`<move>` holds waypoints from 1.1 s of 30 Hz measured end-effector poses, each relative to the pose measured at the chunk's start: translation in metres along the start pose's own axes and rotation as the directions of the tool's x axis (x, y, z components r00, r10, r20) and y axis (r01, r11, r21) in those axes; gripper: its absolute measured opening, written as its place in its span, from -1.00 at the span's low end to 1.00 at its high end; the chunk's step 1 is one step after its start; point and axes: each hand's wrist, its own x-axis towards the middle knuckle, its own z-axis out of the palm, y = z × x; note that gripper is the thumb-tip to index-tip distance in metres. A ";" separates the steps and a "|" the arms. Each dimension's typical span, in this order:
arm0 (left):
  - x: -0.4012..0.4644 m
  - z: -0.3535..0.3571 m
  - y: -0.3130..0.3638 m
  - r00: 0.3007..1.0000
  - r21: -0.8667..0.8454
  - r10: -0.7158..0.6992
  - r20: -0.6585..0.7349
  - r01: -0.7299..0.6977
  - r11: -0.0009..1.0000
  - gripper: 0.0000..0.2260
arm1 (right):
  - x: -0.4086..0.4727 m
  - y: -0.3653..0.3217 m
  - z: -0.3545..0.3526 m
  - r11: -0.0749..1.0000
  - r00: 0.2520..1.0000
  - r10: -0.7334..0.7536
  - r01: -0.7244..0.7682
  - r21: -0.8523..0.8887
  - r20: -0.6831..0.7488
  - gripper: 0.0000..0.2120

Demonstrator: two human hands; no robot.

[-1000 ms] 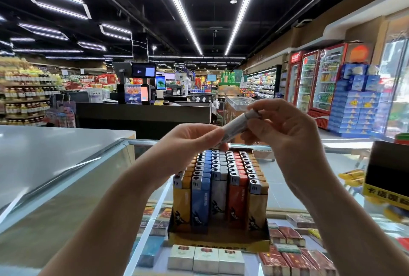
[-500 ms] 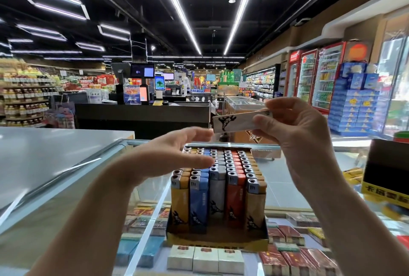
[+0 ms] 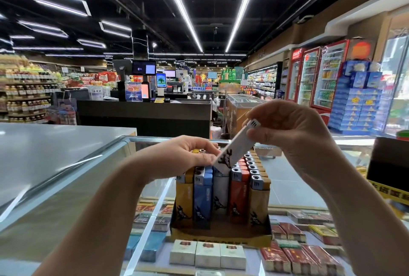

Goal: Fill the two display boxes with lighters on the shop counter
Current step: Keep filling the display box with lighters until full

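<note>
A yellow display box [image 3: 221,234] stands on the glass counter, packed with rows of upright lighters [image 3: 239,196] in yellow, blue, white, red and tan. My right hand [image 3: 290,129] pinches the top of a white lighter [image 3: 234,150] with a black print, tilted with its lower end down into the white row. My left hand [image 3: 177,156] rests on the tops of the lighters at the box's left, fingertips touching the white lighter's lower end. Only one display box is in view.
The glass counter [image 3: 155,207] shows cigarette packs [image 3: 208,255] beneath it. A grey countertop [image 3: 44,149] lies to the left. A dark box with a yellow label [image 3: 387,165] stands at the right edge. Checkout desks, shelves and drink fridges fill the background.
My right hand has tipped the white lighter from level to slanting down and lowered it toward the box. My left hand dropped onto the lighter tops and met its lower end.
</note>
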 end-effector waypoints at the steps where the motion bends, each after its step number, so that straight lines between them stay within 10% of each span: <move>1: 0.000 0.000 0.000 1.000 -0.010 0.009 0.001 -0.009 1.000 -0.77 | 0.000 0.000 0.000 1.000 0.999 -0.009 0.009 -0.014 0.035 -0.79; 13: 0.001 -0.001 -0.001 1.000 0.022 0.020 0.004 -0.020 1.000 -0.89 | -0.009 0.018 0.033 0.751 0.928 0.068 0.194 -0.631 0.366 -0.80; 21: 0.002 0.000 -0.002 1.000 0.031 0.016 0.010 -0.016 0.999 -0.84 | -0.011 0.019 0.036 0.607 0.911 0.135 0.234 -0.760 0.389 -0.75; 26: 0.003 -0.001 -0.004 1.000 0.027 0.022 -0.005 -0.022 0.999 -0.91 | -0.008 0.019 0.028 0.695 0.910 0.167 0.164 -0.700 0.380 -0.87; 33: 0.004 0.009 -0.007 0.981 -0.032 0.093 -0.169 -0.099 0.995 -0.87 | 0.000 0.037 0.010 0.772 0.993 0.007 -0.082 -0.630 -0.121 -0.85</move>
